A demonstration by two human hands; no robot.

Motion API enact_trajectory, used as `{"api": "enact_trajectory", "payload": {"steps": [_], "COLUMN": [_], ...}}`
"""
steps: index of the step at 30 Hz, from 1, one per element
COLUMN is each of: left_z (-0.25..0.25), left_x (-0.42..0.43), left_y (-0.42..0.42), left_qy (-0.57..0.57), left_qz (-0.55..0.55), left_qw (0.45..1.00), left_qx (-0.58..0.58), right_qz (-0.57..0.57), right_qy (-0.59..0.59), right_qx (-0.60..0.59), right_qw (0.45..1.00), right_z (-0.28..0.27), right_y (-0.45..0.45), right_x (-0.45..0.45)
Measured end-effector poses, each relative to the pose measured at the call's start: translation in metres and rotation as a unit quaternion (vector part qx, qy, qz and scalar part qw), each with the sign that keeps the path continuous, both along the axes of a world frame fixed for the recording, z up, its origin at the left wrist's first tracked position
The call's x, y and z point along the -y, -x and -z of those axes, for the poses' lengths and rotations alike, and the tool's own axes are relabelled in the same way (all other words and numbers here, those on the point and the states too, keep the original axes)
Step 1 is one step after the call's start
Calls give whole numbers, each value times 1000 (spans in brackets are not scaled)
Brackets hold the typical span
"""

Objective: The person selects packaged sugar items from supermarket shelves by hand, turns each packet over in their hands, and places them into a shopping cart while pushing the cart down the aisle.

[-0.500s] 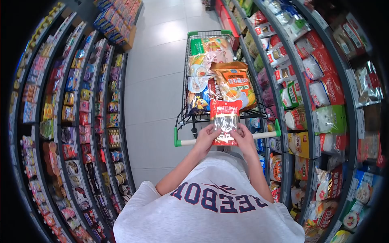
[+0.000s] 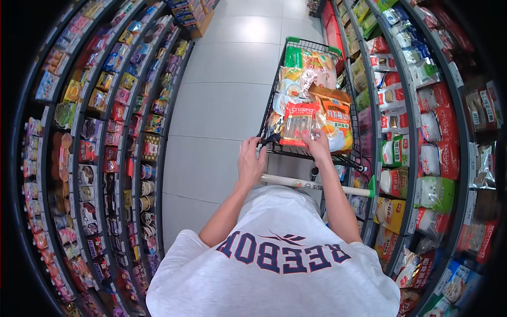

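Observation:
A red packet with a clear window lies over the near end of the shopping cart, in front of an orange-brown oatmeal bag. My right hand pinches the packet's lower right edge between thumb and fingers. At the cart's near left corner is my left hand, its fingers apart and nothing held in it. Below both hands runs the cart's pale handle with a green end. Several more food bags fill the cart beyond the packet.
Shelves of small colourful packets line the left side. Shelves of bagged food stand close to the cart on the right. Grey floor tiles run along the aisle, with stacked boxes at its far left.
The red packet has moved forward from above the handle onto the cart's load. My left hand has let go of it and moved left. In view, the cart has turned and shifted right.

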State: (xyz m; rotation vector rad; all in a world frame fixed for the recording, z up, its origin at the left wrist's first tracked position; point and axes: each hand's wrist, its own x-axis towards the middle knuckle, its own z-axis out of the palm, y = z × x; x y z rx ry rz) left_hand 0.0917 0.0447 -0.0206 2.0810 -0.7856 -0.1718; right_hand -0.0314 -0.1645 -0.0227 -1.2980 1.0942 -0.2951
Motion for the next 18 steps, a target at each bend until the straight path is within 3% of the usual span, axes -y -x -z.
{"api": "enact_trajectory", "payload": {"steps": [4,6,7,10,11,14,15,18], "left_z": [22,25,23,24,25,19,19,17], "left_x": [-21,-24,-23,-22,-22,-27,-24,-23], "left_y": [-9,-10,-8,-12,-13,-14,-12,-15], "left_qy": [-48,-60,-65,-97,-96,-97,-105,-126], "left_qz": [9,-9,-19,-13,-12,-7,-5,9], "left_qw": [998,998,997,993,994,992,991,989], "left_qx": [44,-4,-31,-65,-58,-78,-83,-83], "right_qz": [-19,-33,-66,-194,-204,-200,-236,-270], "right_qy": [12,31,88,236,232,375,363,522], "right_qx": [-17,-8,-48,-217,-206,-119,-125,-60], "right_qw": [1000,999,993,927,928,898,893,807], "right_z": [34,54,89,70,58,81,61,64], "right_y": [-42,-54,-56,-55,-54,-59,-63,-85], "right_x": [4,-2,3,-13,-19,-33,-35,-46]}}
